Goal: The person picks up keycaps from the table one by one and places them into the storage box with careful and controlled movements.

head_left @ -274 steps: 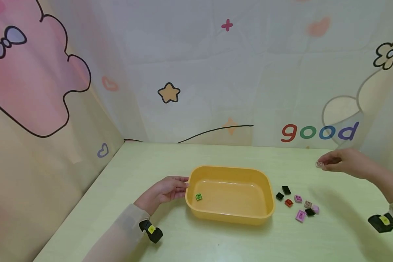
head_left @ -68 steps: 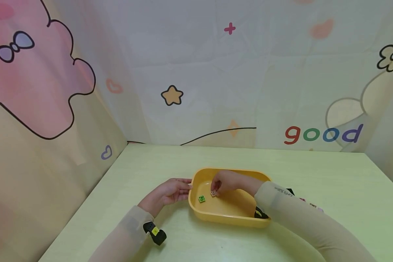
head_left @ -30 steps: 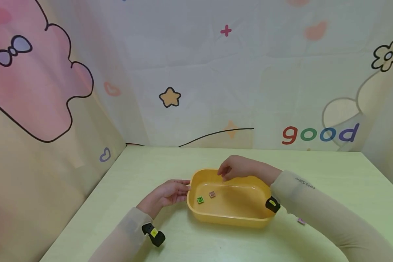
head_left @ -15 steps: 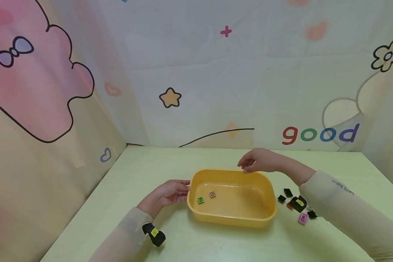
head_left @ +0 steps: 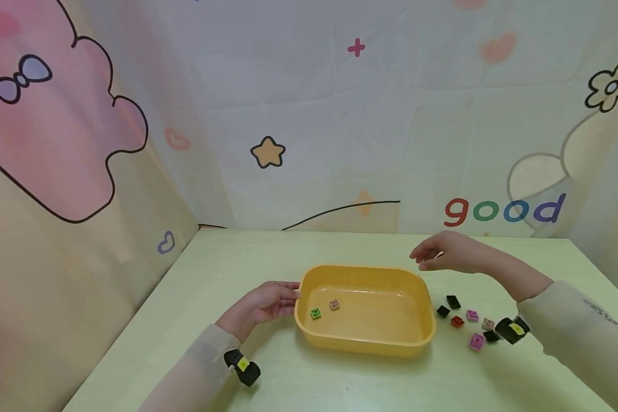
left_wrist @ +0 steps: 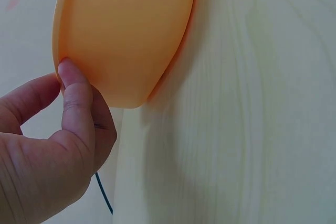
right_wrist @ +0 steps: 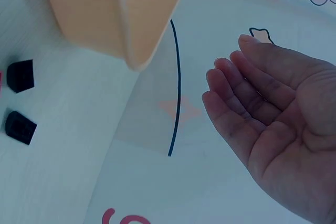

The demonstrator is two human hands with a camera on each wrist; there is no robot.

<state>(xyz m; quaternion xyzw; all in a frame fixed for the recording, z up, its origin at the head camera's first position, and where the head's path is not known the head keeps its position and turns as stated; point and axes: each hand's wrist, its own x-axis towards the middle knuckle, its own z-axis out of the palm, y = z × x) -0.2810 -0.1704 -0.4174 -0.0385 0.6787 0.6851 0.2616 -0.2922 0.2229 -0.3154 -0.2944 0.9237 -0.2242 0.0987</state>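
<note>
A yellow plastic basin (head_left: 365,347) stands on the table, with a green toy brick (head_left: 316,313) and a beige toy brick (head_left: 334,305) lying inside near its left end. My left hand (head_left: 269,304) holds the basin's left end; in the left wrist view, thumb and fingers (left_wrist: 74,95) pinch the rim. Above the table, past the basin's back right corner, hovers my right hand (head_left: 455,253). In the right wrist view its palm (right_wrist: 283,114) is bare and the fingers are loosely bent, holding nothing.
Right of the basin lies a loose group of small bricks: black (head_left: 453,301), red (head_left: 457,321), pink (head_left: 476,342) and beige (head_left: 488,324). The black wristband (head_left: 512,329) on my right sleeve partly covers the group. A printed cloth (head_left: 309,114) hangs behind the table.
The beige brick in my right hand was lowered into the basin beside the green one and let go. That hand then rose and moved right, uncovering the loose bricks. My left hand stayed at the basin.
</note>
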